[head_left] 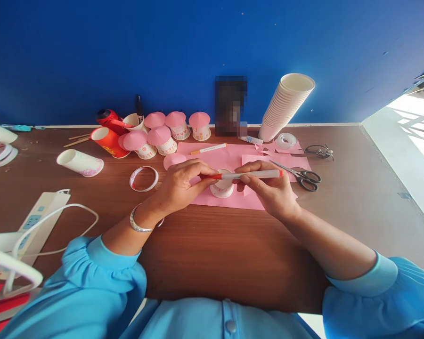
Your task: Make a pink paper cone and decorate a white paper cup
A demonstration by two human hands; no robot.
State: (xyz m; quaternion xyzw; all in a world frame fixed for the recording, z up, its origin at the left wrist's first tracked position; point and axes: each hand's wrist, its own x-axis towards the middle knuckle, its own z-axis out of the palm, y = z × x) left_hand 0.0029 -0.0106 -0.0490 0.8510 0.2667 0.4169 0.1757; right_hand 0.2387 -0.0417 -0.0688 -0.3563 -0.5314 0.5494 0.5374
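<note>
A white marker with red ends [259, 174] is held level between my two hands above the pink paper [226, 201]. My left hand [182, 183] pinches the marker's red cap end. Around the white barrel, the fingers of my right hand [273, 193] are closed. Just beneath the marker stands a small white paper cup [222, 190] with red drawing on it, partly covered by the marker and fingers. Behind it an orange-and-white marker [208, 149] lies on the paper. Scissors with black handles [309, 179] rest right of my right hand.
Several decorated cups with pink cone tops [162, 141] stand at the back left, by a red cup [109, 141]. A tall stack of paper cups [286, 108] leans near the blue wall [144, 47]. Tape rolls [143, 179] and a power strip [38, 226] lie on the table.
</note>
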